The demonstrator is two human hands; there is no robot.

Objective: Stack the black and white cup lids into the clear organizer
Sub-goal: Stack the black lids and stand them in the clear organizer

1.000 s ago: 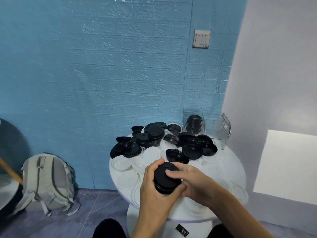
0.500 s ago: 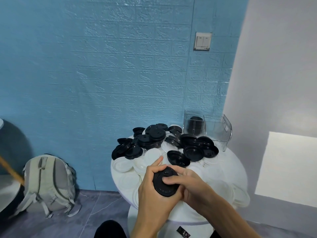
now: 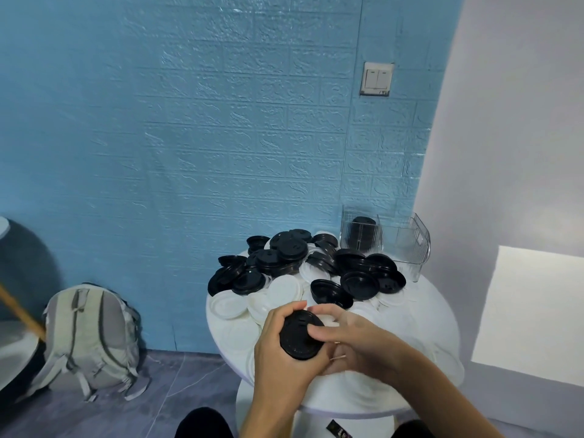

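Observation:
Both hands hold a short stack of black lids (image 3: 298,335) over the near edge of the round white table (image 3: 379,399). My left hand (image 3: 281,358) cups the stack from the left and below. My right hand (image 3: 350,341) presses its fingers on the stack's top and right side. Loose black lids (image 3: 360,284) and white lids (image 3: 284,289) lie piled across the table behind my hands. The clear organizer (image 3: 410,248) stands at the table's far right, with a row of black lids (image 3: 363,232) in its left compartment.
A blue brick-pattern wall rises right behind the table, with a light switch (image 3: 376,78) on it. A grey backpack (image 3: 90,333) leans on the floor at the left. A white wall stands on the right. My dark-clothed knees show at the bottom edge.
The stack has tipped so its top faces more toward me, and my right fingers have shifted across it. My view has drifted slightly; the pile and organizer have not moved.

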